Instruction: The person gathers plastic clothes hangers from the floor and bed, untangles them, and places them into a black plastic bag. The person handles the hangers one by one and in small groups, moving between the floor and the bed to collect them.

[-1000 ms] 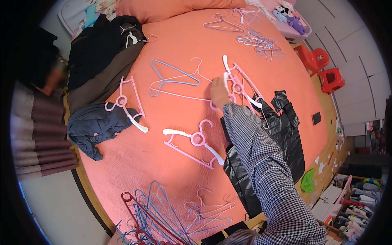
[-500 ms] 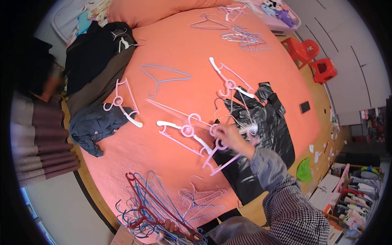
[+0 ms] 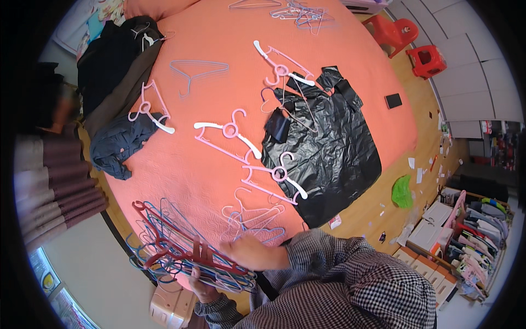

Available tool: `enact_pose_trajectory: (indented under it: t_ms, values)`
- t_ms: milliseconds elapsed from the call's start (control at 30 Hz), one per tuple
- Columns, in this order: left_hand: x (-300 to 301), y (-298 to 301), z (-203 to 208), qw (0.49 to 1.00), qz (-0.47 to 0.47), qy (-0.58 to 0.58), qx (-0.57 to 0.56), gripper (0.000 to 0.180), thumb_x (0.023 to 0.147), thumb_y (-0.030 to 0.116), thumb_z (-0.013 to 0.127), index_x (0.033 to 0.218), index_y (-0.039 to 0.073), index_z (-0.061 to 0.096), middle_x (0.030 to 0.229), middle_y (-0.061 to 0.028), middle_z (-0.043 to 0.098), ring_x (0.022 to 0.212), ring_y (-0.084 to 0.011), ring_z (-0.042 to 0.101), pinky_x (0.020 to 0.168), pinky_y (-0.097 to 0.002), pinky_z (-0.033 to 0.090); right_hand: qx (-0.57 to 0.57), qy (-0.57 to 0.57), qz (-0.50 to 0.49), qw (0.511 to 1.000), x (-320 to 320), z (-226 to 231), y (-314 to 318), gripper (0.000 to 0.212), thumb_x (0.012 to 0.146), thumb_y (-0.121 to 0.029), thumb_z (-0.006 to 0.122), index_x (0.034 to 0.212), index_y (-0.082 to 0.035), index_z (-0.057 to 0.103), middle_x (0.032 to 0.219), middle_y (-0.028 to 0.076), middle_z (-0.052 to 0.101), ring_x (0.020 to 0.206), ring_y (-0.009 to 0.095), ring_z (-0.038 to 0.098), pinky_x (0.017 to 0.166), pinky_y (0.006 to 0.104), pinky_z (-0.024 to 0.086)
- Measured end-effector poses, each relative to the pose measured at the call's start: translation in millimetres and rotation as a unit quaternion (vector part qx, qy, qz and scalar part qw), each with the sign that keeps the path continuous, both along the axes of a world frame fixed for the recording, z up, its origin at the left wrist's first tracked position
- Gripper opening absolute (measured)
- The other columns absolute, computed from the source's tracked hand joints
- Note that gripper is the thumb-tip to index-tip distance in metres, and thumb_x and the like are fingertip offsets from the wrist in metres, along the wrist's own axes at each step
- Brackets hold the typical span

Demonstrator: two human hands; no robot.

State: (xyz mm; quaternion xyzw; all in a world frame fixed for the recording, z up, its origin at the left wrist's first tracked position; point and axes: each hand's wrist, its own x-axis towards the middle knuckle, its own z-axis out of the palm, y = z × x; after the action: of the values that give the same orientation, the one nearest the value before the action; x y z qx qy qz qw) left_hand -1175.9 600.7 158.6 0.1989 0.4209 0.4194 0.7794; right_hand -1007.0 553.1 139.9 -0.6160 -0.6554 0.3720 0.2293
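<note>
At the bed's near edge my left hand (image 3: 204, 286) is closed around a thick bundle of thin hangers (image 3: 181, 263), mostly blue and maroon. My right hand (image 3: 253, 253) is over the bundle's right end, its fingers smeared by motion; whether it touches a hanger I cannot tell. Just beyond lies a loose group of pink and blue wire hangers (image 3: 255, 216). Farther up are a pink-and-white hanger (image 3: 279, 174) partly on a black plastic bag (image 3: 334, 148), and another pink-and-white hanger (image 3: 230, 130) to its left.
On the orange bedspread (image 3: 208, 44) lie a blue hanger (image 3: 197, 70), dark clothes (image 3: 118, 71) and a far hanger pile (image 3: 304, 16). Red stools (image 3: 427, 61) stand right of the bed. A green bag (image 3: 401, 192) and scraps litter the floor near a clothes rack (image 3: 474, 241).
My right hand has left the pink-and-white hanger by the black bag and moved down-left to the bundle. That hanger now lies flat. The whole view has shifted, with the bed higher in it.
</note>
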Motion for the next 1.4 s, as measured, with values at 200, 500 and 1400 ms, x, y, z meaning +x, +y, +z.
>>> enact_pose_trajectory:
  t_ms: [200, 500, 1400]
  values:
    - [-32.0, -38.4, -8.8, 0.991, -0.015, -0.042, -0.128, 0.057, 0.077, 0.019, 0.068, 0.123, 0.002, 0.040, 0.108, -0.0103, 0.053, 0.093, -0.0216, 0.054, 0.083, -0.0354, 0.047, -0.013, 0.124, 0.009, 0.992, -51.1, -3.7, -66.2, 0.023, 0.087, -0.025, 0.049, 0.079, -0.003, 0.051, 0.060, 0.013, 0.058, 0.047, 0.030, 0.058, 0.041, 0.0419, 0.045]
    - [-80.4, -82.2, 6.5, 0.934, 0.144, -0.272, -0.179, 0.039, 0.088, 0.018, 0.056, 0.121, 0.002, 0.040, 0.095, -0.0054, 0.045, 0.071, -0.0113, 0.041, 0.069, -0.0264, 0.039, -0.145, -0.060, -0.309, 0.938, 74.3, -134.7, -74.9, 0.013, 0.084, -0.016, 0.056, 0.084, -0.004, 0.060, 0.076, 0.016, 0.062, 0.070, 0.032, 0.061, 0.061, 0.0385, 0.048]
    - [-189.1, -152.5, 4.1, 0.930, 0.218, -0.248, -0.160, 0.034, 0.091, 0.011, 0.048, 0.122, 0.003, 0.036, 0.091, -0.0064, 0.041, 0.070, -0.0120, 0.040, 0.069, -0.0278, 0.039, 0.017, -0.030, -0.252, 0.967, 20.1, -252.6, -40.7, 0.010, 0.080, -0.011, 0.058, 0.084, -0.002, 0.060, 0.073, 0.013, 0.053, 0.068, 0.028, 0.055, 0.062, 0.0374, 0.044]
